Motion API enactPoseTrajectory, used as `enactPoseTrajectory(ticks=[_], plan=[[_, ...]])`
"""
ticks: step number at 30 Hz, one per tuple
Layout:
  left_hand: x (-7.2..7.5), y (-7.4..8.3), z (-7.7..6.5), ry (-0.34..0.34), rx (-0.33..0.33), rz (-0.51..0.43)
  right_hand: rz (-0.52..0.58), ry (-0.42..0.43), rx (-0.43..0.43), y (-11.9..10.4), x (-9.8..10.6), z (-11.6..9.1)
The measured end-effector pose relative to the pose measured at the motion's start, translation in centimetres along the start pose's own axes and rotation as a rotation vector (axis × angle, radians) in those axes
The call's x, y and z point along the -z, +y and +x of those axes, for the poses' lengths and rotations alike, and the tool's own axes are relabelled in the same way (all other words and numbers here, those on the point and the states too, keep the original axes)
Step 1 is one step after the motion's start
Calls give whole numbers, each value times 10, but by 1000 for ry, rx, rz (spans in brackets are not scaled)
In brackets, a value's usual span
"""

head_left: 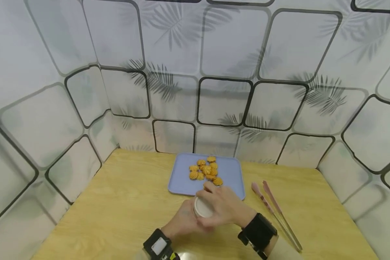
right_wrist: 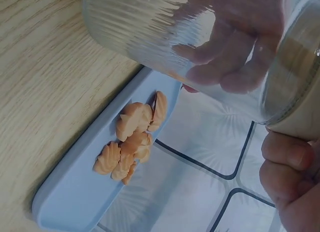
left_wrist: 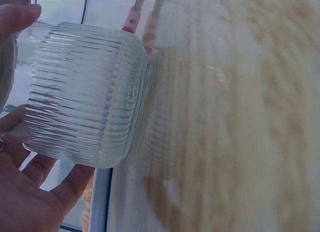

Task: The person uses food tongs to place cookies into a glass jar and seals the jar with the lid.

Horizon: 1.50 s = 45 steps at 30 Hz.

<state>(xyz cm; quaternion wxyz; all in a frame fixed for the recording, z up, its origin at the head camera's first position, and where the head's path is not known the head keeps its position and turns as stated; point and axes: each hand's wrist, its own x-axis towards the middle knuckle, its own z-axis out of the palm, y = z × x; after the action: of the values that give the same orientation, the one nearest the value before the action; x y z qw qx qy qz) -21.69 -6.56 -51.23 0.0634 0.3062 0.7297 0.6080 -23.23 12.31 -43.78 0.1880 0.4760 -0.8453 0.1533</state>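
Note:
My left hand (head_left: 185,218) is wrapped around a clear ribbed glass jar (left_wrist: 85,92), fingers spread along its side. Over the jar's mouth sits a pale round lid (head_left: 204,207), gripped around its edge by the fingers and thumb of my right hand (head_left: 225,207). In the right wrist view the lid (right_wrist: 300,114) is on the jar's neck, and the left fingers show through the glass. No contents show inside the jar. Just beyond the hands, a blue tray (head_left: 178,180) carries a pile of golden piped cookies (head_left: 207,169).
A pair of tongs with pink ends (head_left: 258,189) lies on the wooden table (head_left: 133,195) to the right of the tray. A patterned white curtain (head_left: 224,101) surrounds the table at the back and sides.

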Motion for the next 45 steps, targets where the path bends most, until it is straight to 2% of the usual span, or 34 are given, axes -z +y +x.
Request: enactPoseTrajectory(ticks=[2, 7, 14, 17, 21, 25, 31, 33, 35, 38, 41, 43, 45], plan=[[6, 3, 1, 3, 13, 25, -8, -4, 21, 1, 0, 6], [16, 4, -4, 13, 42, 20, -28, -22, 71, 1, -3, 18], [32, 2, -10, -19, 51, 26, 46, -35, 132, 2, -8, 29], [35, 1, -9, -28, 59, 31, 86, -101, 148, 4, -3, 31], [34, 1, -7, -34, 64, 13, 135, -242, 161, 4, 11, 33], [34, 1, -7, -30, 73, 8, 126, -373, 176, 0, 25, 39], [31, 2, -11, -45, 81, 47, 146, -493, 189, -11, 38, 39], [28, 1, -11, -70, 60, 35, 174, -520, 147, -15, 41, 33], [23, 1, -8, -101, 45, 13, 173, -520, 59, -20, 43, 27], [18, 2, -3, -128, 40, 10, 70, -438, -113, -28, 43, 22], [15, 5, 1, -125, 84, 3, -67, -347, -278, -36, 40, 22], [15, 6, 2, -118, 98, 19, -120, -319, -358, -40, 38, 24], [16, 8, 1, -116, 108, 4, -126, -336, -415, -43, 35, 27]])
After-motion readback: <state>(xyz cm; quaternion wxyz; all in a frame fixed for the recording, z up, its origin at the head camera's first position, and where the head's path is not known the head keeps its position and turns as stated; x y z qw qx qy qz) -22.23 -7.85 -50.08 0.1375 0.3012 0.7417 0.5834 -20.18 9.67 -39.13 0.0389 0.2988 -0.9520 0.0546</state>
